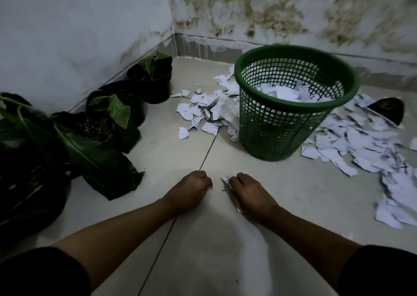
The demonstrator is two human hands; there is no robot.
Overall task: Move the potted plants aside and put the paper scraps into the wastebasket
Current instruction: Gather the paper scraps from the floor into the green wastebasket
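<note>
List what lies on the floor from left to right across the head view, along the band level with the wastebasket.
Potted plants along the left wall → paper scraps left of the basket → green wastebasket, partly filled with paper → larger spread of scraps on its right.

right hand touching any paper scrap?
Touching. The head view shows the right hand curled shut on a white paper scrap, which pokes out past the fingertips and again under the palm.
</note>
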